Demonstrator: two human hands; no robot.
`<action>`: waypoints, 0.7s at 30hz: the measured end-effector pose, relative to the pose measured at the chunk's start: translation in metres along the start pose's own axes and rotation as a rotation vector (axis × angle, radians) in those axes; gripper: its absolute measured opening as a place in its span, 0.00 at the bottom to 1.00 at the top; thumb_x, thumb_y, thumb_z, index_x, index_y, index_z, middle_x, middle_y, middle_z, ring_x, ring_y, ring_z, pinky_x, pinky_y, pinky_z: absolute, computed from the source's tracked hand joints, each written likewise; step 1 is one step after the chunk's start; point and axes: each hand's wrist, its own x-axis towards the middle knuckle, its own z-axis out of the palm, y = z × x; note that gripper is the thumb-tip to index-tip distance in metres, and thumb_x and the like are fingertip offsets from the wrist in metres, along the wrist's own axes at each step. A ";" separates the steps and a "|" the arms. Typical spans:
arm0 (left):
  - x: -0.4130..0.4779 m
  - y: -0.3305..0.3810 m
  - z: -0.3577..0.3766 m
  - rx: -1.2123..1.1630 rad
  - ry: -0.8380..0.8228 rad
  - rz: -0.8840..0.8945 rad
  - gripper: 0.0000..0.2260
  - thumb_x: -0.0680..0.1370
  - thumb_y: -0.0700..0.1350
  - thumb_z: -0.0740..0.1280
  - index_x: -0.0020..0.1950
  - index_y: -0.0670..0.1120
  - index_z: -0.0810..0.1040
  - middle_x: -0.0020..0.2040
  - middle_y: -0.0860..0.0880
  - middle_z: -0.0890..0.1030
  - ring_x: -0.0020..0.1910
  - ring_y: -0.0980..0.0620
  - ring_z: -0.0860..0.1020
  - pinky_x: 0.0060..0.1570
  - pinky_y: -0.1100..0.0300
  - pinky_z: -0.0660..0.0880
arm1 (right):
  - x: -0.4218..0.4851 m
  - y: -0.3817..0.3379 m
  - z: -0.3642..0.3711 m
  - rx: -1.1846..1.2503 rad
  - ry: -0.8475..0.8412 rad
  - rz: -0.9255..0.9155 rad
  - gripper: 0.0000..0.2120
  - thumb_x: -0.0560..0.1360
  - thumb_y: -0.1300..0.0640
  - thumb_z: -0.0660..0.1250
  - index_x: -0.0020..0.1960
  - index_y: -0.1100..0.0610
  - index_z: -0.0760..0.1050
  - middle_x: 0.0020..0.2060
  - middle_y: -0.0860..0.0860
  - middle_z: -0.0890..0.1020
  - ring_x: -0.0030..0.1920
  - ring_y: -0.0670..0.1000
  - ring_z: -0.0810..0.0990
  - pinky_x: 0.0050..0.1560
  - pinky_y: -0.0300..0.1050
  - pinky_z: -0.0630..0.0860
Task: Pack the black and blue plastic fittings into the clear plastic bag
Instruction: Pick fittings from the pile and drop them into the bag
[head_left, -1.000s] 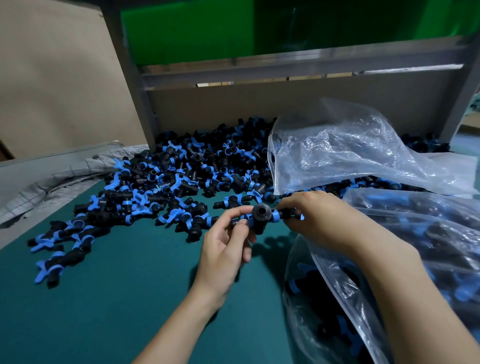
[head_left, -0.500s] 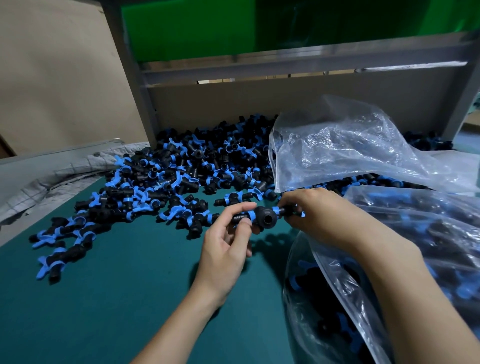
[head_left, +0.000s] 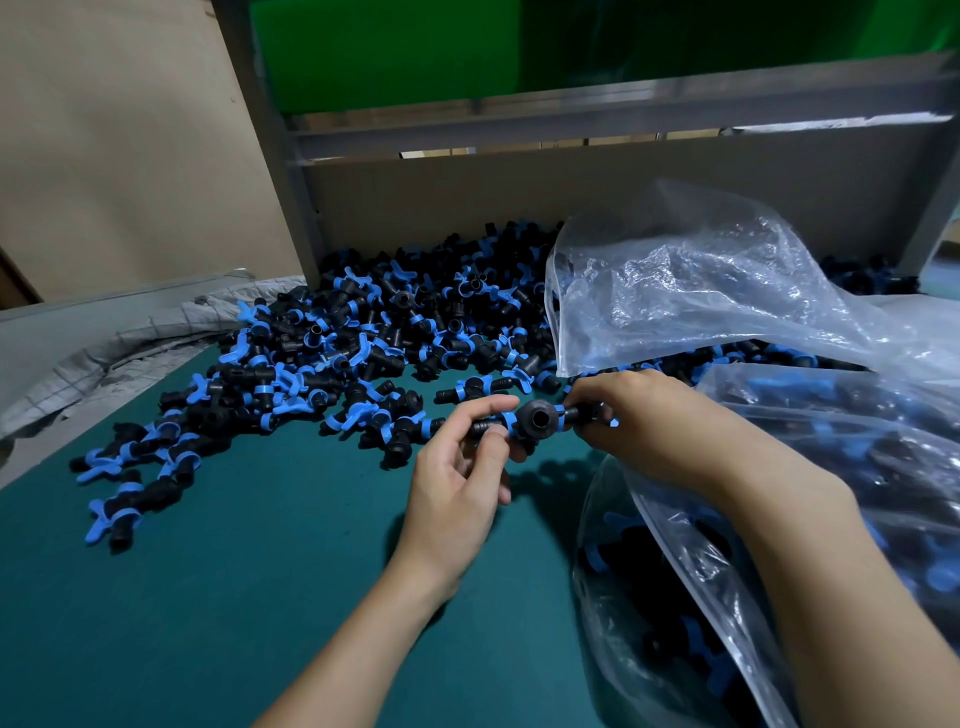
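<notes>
Pinching fitting (head_left: 537, 420) same as before: left hand (head_left: 457, 483), right hand (head_left: 660, 423).

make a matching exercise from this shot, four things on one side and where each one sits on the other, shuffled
Things
1. held fitting
2. loose pile of fittings
3. clear plastic bag with fittings inside
4. grey cloth

Places
a. crumpled at the far left edge
b. gripped between the left hand and the right hand
c. near right, by the right forearm
d. spread over the back of the teal mat

Pairs: 1-b, 2-d, 3-c, 4-a
</notes>
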 end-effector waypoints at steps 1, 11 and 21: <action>0.000 0.000 0.000 -0.002 -0.003 0.000 0.11 0.78 0.46 0.63 0.53 0.60 0.81 0.35 0.53 0.80 0.27 0.54 0.72 0.28 0.68 0.70 | 0.000 0.000 0.000 0.002 -0.001 0.002 0.06 0.79 0.53 0.64 0.52 0.44 0.77 0.41 0.41 0.74 0.47 0.50 0.77 0.48 0.48 0.74; 0.000 -0.002 -0.001 -0.007 -0.008 -0.012 0.10 0.79 0.47 0.63 0.56 0.60 0.79 0.36 0.53 0.80 0.27 0.55 0.73 0.28 0.67 0.70 | 0.000 0.000 0.000 0.013 -0.041 0.014 0.04 0.79 0.53 0.64 0.51 0.44 0.76 0.42 0.41 0.75 0.48 0.50 0.77 0.50 0.49 0.75; 0.008 -0.006 -0.004 -0.056 0.043 -0.106 0.05 0.82 0.48 0.62 0.53 0.48 0.73 0.32 0.53 0.76 0.26 0.55 0.70 0.27 0.66 0.68 | 0.000 -0.002 -0.003 0.044 -0.059 0.028 0.07 0.80 0.48 0.64 0.54 0.49 0.78 0.40 0.42 0.77 0.47 0.52 0.78 0.51 0.51 0.76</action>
